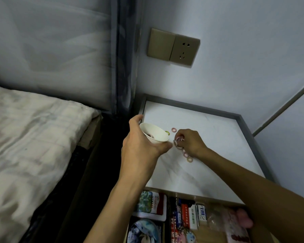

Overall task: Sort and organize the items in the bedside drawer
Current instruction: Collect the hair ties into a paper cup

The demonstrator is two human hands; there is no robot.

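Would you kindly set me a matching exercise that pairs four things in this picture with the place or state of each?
Column one:
1. white cup
2. lone pink ring
3. wall socket
4. right hand

Column two:
A. on the wall above the nightstand
B. lying flat on the nightstand top, untouched
C. held tilted in the left hand
D. pinching a pale ring beside the cup

Pairs: 1-C, 2-B, 3-A, 4-D.
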